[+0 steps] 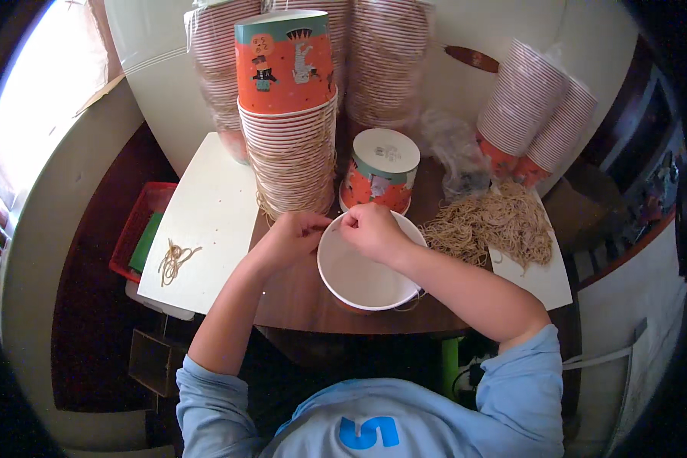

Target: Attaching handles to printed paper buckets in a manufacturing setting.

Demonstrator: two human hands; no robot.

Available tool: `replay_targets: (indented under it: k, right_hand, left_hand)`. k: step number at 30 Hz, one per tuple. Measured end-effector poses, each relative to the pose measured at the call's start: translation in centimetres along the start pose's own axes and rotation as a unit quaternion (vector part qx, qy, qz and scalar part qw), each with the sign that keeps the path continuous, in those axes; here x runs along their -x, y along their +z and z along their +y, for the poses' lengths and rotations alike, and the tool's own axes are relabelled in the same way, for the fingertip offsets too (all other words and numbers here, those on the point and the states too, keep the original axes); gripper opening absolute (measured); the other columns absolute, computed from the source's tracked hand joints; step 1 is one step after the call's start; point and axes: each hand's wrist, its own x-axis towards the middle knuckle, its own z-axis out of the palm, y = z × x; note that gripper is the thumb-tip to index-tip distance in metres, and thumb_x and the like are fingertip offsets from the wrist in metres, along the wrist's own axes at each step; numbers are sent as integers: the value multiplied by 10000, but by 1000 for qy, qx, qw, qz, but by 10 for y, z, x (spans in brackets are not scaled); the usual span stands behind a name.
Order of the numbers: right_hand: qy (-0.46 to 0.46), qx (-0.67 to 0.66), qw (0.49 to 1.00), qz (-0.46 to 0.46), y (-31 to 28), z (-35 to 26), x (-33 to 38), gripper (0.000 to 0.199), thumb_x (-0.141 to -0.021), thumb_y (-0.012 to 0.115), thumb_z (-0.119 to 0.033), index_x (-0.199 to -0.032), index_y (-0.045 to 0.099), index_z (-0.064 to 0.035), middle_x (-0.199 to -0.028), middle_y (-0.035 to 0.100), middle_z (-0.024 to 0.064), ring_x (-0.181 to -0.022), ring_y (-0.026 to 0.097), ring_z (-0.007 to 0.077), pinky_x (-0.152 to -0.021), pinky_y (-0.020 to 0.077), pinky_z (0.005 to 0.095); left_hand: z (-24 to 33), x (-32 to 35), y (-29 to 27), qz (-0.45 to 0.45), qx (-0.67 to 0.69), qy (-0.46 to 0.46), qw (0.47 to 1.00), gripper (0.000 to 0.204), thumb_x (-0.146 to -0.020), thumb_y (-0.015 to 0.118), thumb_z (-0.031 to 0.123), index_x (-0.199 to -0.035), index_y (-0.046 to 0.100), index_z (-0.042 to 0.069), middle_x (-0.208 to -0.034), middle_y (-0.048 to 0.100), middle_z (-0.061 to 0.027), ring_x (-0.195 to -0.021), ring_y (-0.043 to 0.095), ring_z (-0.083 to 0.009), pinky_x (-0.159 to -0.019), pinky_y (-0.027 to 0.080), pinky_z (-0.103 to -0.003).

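Bucket (370, 275), far-left rim at fingers (353, 219) (both hands')

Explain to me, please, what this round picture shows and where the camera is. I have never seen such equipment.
No machine works here: a person's left hand and right hand are at the rim of an open, white-lined bucket. The wide camera is worn on the head, looking down, so edges bend. On the table, beyond it, stand an upside-down bucket and a tall stack. Tan cords lie heaped at right. Exactly how the fingers grip is unclear.
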Motion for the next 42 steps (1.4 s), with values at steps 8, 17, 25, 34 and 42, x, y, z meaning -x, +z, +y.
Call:
replay_targets:
  k: [8,17,25,34,42]
  right_hand:
    - [8,6,999,-37,0,-9,8,117,-728,616,-114,-692,633,-4,-601,609,89,-559,582,151,-547,459,306]
    - [70,-50,987,-135,-10,-20,29,115,-738,634,-129,-739,662,-18,-690,642,72,-654,597,127,-607,469,289]
    - [-38,76,988,-128,-66,-54,94,312,-748,645,-176,-1023,583,-44,-809,626,130,-732,623,270,-654,500,363]
    - [-227,121,964,65,-17,-53,173,232,-640,728,-71,-852,634,-85,-793,582,46,-676,559,222,-603,468,311]
    - [-347,75,930,90,9,-35,173,213,-663,668,-35,-870,624,-60,-777,561,14,-671,511,191,-669,418,342]
  left_hand:
    - [11,11,3,-24,16,-38,999,214,-852,560,62,-1044,625,-8,-820,639,-33,-698,567,-70,-627,482,-227]
    - [15,37,27,43,-129,-6,991,145,-815,578,67,-917,637,-18,-742,641,-56,-651,578,-96,-582,485,-254]
    - [-5,90,51,66,422,-210,879,110,-860,517,160,-869,538,53,-832,610,-95,-770,620,-222,-654,504,-316]
    - [-11,147,103,54,572,-14,818,141,-846,519,211,-795,530,80,-1124,563,-208,-1113,503,-335,-967,367,-437]
    - [0,139,122,51,610,11,790,99,-784,407,-3,-789,499,31,-1051,590,-217,-1060,540,-297,-927,398,-379]
